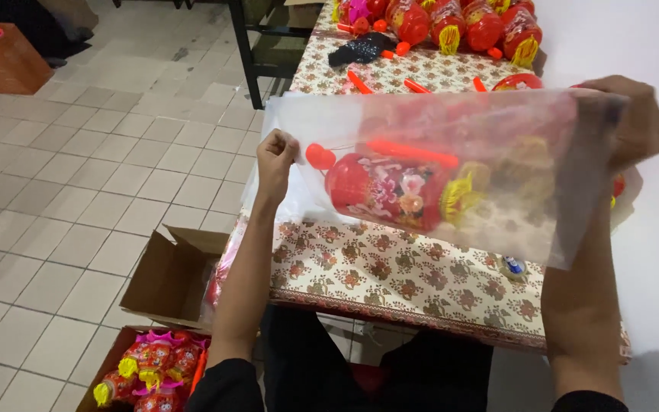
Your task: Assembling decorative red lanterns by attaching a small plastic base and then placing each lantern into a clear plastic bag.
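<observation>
Pale square floor tiles (93,152) fill the left of the view, and a long table under a floral patterned cloth (406,278) runs from the near edge away toward the far end, where a row of red lanterns (459,23) with yellow tassels crowds the far edge beside a white wall (650,46). Below the table's near left corner sit an open, seemingly empty cardboard box (169,278) and a second box of packed lanterns (150,366).

Held up over the near half of the table is a large clear plastic bag (451,168), stretched flat between both hands. Inside it lies a red lantern (390,191) on its side, with a yellow tassel (459,200) at its right end and an orange-red rod (413,152) above it. The left hand (276,156) is clenched on the bag's left edge; the right hand (638,122) pinches the upper right corner through the film.

Judging from this, keeping both grips firm and level should stop the lantern sliding toward a corner, and keeping the film taut should stop the rod from snagging or piercing it.
</observation>
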